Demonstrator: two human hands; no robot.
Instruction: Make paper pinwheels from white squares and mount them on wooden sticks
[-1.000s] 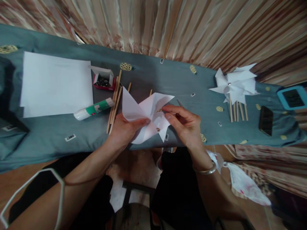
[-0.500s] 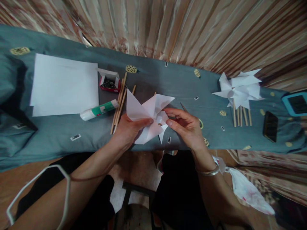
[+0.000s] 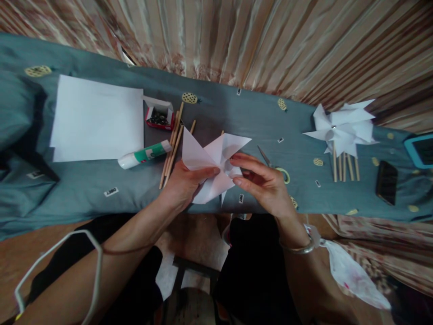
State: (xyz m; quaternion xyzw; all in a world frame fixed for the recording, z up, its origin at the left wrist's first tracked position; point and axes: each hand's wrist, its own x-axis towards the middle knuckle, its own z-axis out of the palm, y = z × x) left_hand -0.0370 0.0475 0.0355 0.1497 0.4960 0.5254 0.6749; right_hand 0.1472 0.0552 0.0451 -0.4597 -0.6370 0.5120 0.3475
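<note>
A half-folded white paper pinwheel [image 3: 209,158] is held over the near edge of the grey-blue cloth [image 3: 237,113]. My left hand [image 3: 184,183] grips it from below, thumb on its middle. My right hand [image 3: 262,180] pinches a folded-in corner at the centre of the pinwheel. Whether a pin sits between those fingertips cannot be seen. Just behind my right hand lie scissors [image 3: 275,167] with green handles. Several wooden sticks [image 3: 172,144] lie left of the paper.
White paper sheets [image 3: 98,119] lie at the left, with a glue stick [image 3: 145,153] and a small open box of pins [image 3: 158,115] beside them. Finished pinwheels on sticks [image 3: 341,131] lie at the right, near a dark phone [image 3: 385,182] and a blue-framed device [image 3: 421,151].
My right hand has folded a paper corner further into the centre. The camera view has drifted, so the table things appear shifted right and the scissors show more.
</note>
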